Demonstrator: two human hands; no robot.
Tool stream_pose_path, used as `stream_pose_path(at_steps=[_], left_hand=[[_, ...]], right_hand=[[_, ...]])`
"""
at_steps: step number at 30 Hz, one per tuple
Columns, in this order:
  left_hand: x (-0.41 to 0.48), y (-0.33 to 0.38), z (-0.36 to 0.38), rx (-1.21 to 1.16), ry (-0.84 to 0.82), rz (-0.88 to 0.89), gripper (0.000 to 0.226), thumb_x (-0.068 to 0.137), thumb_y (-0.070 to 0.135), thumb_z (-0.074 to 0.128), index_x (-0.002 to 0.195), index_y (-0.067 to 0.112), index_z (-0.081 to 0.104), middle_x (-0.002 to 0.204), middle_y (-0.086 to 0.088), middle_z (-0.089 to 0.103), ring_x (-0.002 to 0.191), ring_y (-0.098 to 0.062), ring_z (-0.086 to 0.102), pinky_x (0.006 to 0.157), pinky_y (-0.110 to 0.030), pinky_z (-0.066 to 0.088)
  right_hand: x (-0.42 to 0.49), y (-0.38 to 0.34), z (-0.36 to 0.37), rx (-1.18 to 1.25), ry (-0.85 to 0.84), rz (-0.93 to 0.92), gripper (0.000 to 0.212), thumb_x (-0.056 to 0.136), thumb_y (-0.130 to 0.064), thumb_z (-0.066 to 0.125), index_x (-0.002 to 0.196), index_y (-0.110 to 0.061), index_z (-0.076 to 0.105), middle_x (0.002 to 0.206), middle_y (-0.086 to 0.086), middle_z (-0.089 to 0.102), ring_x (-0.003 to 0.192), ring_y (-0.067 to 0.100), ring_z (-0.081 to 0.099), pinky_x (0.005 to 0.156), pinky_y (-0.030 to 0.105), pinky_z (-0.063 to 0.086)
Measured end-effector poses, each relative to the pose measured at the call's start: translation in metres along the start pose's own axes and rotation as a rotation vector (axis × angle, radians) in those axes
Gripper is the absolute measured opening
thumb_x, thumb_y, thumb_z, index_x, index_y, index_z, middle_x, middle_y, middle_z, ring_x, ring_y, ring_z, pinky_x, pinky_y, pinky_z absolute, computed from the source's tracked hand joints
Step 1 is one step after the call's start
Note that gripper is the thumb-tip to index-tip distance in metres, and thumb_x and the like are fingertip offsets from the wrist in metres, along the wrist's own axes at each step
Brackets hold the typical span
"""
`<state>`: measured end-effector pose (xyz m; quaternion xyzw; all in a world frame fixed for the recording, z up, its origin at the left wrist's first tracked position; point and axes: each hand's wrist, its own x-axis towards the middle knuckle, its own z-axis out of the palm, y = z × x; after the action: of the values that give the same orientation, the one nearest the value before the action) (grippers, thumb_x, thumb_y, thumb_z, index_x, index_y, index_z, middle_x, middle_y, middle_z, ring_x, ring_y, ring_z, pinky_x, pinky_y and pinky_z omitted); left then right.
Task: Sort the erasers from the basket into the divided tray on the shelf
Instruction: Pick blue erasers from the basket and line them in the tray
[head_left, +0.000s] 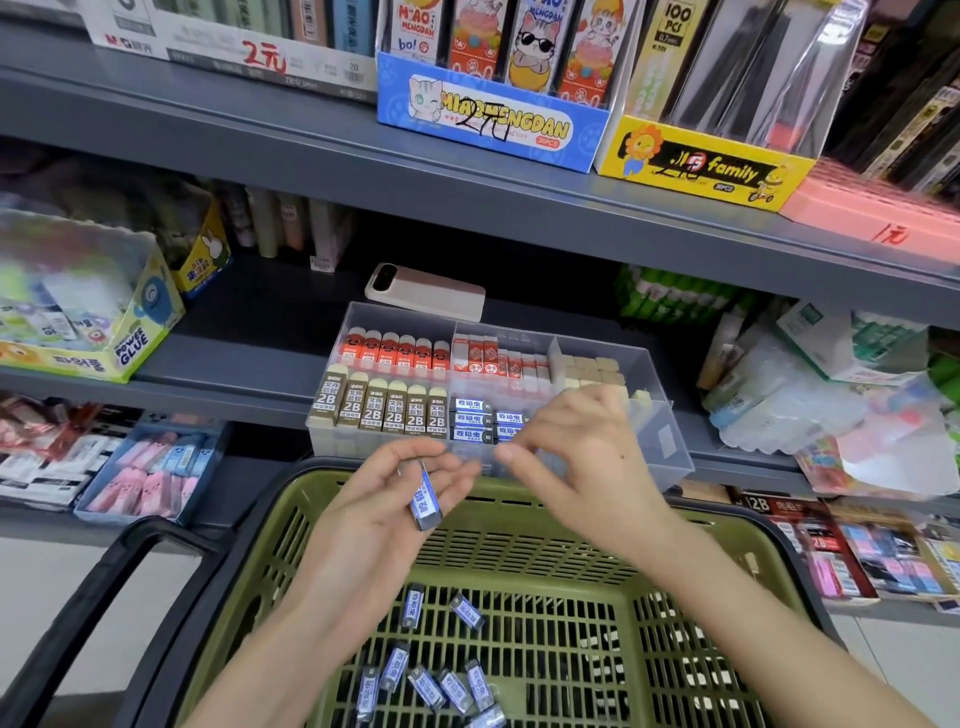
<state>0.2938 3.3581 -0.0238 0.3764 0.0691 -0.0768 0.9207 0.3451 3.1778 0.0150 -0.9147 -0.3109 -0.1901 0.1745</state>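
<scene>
The left hand (389, 504) is gripping one blue-sleeved eraser (426, 501) between its thumb and curled fingers. It is holding it over the far rim of the green basket (501, 491), at six o'clock from the divided tray (670, 452). The right hand (576, 457) is hovering at the tray's front wall, at three o'clock from the left hand. Its fingers are loosely bent and apart, with nothing showing between them.

The sorting is looking well advanced. Brown 2B erasers (384, 410) are filling the tray's seven-o'clock compartment, and red erasers (395, 351) are filling the eleven-o'clock one. Red-and-white erasers (488, 356) are sitting at twelve and beige erasers (592, 366) at one. The stacked blue erasers (472, 420) in the six-o'clock compartment are numbering only a few. Roughly ten loose blue erasers (426, 686) are lying on the basket floor toward six o'clock, so by my reckoning only that kind is left to move.
</scene>
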Motion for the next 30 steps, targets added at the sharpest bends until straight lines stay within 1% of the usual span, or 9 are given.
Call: stream_pose_path(at_steps=[4, 7, 11, 14, 17, 22, 24, 27, 30], left_hand=[[-0.002, -0.002, 0.003, -0.022, -0.034, 0.071, 0.029, 0.088, 0.01, 0.045, 0.092, 0.014, 0.074, 0.119, -0.014, 0.066, 0.119, -0.022, 0.059, 0.088, -0.026, 0.052], [-0.003, -0.004, 0.003, 0.0, -0.045, 0.1, 0.029, 0.089, 0.015, 0.046, 0.095, 0.019, 0.073, 0.125, -0.007, 0.064, 0.122, -0.015, 0.056, 0.085, -0.022, 0.052], [-0.005, -0.006, 0.002, 0.127, -0.058, 0.151, 0.024, 0.089, 0.018, 0.049, 0.1, 0.017, 0.071, 0.123, -0.008, 0.065, 0.116, -0.018, 0.06, 0.089, -0.027, 0.051], [-0.007, -0.009, 0.005, 0.378, -0.075, 0.207, 0.027, 0.089, 0.027, 0.053, 0.106, 0.014, 0.07, 0.111, -0.008, 0.07, 0.106, -0.021, 0.066, 0.087, -0.023, 0.051], [-0.008, -0.01, 0.005, 0.469, -0.121, 0.219, 0.034, 0.089, 0.032, 0.053, 0.111, 0.012, 0.068, 0.11, -0.005, 0.072, 0.104, -0.021, 0.067, 0.085, -0.022, 0.052], [-0.004, -0.006, 0.002, 0.691, -0.045, 0.306, 0.033, 0.085, 0.037, 0.055, 0.111, 0.021, 0.066, 0.105, 0.006, 0.072, 0.097, -0.013, 0.068, 0.084, -0.021, 0.053], [-0.005, -0.005, 0.0, 0.82, 0.001, 0.379, 0.026, 0.087, 0.041, 0.052, 0.107, 0.03, 0.065, 0.102, 0.011, 0.071, 0.097, -0.006, 0.066, 0.085, -0.016, 0.05], [-0.003, -0.003, -0.005, 1.206, 0.079, 0.562, 0.023, 0.094, 0.046, 0.046, 0.107, 0.036, 0.062, 0.106, 0.023, 0.061, 0.103, 0.003, 0.055, 0.09, -0.007, 0.036], [0.0, -0.003, -0.01, 1.544, 0.127, 0.725, 0.036, 0.093, 0.041, 0.042, 0.11, 0.022, 0.067, 0.11, 0.008, 0.061, 0.108, -0.012, 0.051, 0.096, -0.021, 0.031]], right_hand=[[-0.008, -0.049, 0.006, 0.296, -0.122, 0.175, 0.031, 0.076, -0.057, 0.059, 0.079, -0.028, 0.07, 0.065, -0.014, 0.064, 0.064, -0.001, 0.054, 0.078, 0.023, 0.043], [-0.009, -0.063, 0.015, 0.388, -0.146, 0.326, 0.021, 0.073, -0.04, 0.072, 0.088, -0.026, 0.068, 0.074, -0.012, 0.065, 0.068, 0.003, 0.057, 0.072, 0.026, 0.049], [-0.013, -0.067, 0.02, 0.572, -0.045, 0.421, 0.016, 0.076, -0.016, 0.069, 0.09, -0.025, 0.065, 0.07, -0.013, 0.061, 0.063, 0.004, 0.054, 0.061, 0.016, 0.045], [-0.013, -0.058, 0.013, 0.788, 0.041, 0.493, 0.022, 0.08, -0.017, 0.067, 0.095, -0.034, 0.064, 0.078, -0.008, 0.063, 0.067, 0.004, 0.056, 0.067, 0.016, 0.048], [-0.012, -0.052, 0.006, 0.924, -0.009, 0.439, 0.031, 0.083, -0.019, 0.068, 0.099, -0.046, 0.065, 0.084, -0.008, 0.066, 0.078, 0.009, 0.06, 0.077, 0.017, 0.049], [0.003, -0.02, -0.001, 0.822, -0.004, 0.44, 0.025, 0.087, -0.018, 0.064, 0.102, -0.038, 0.061, 0.094, -0.015, 0.065, 0.089, 0.0, 0.059, 0.082, 0.014, 0.046], [0.017, 0.003, -0.003, 0.674, -0.009, 0.496, 0.024, 0.087, -0.013, 0.063, 0.102, -0.03, 0.057, 0.087, -0.015, 0.061, 0.081, -0.003, 0.056, 0.076, 0.009, 0.043], [0.034, 0.028, 0.001, 0.385, -0.184, 0.505, 0.029, 0.081, -0.018, 0.071, 0.104, -0.021, 0.053, 0.079, -0.008, 0.064, 0.074, 0.005, 0.054, 0.066, 0.007, 0.036], [0.047, 0.039, 0.006, -0.01, -0.386, 0.368, 0.027, 0.076, -0.027, 0.075, 0.1, -0.019, 0.065, 0.084, -0.005, 0.067, 0.094, 0.016, 0.056, 0.073, 0.023, 0.031]])
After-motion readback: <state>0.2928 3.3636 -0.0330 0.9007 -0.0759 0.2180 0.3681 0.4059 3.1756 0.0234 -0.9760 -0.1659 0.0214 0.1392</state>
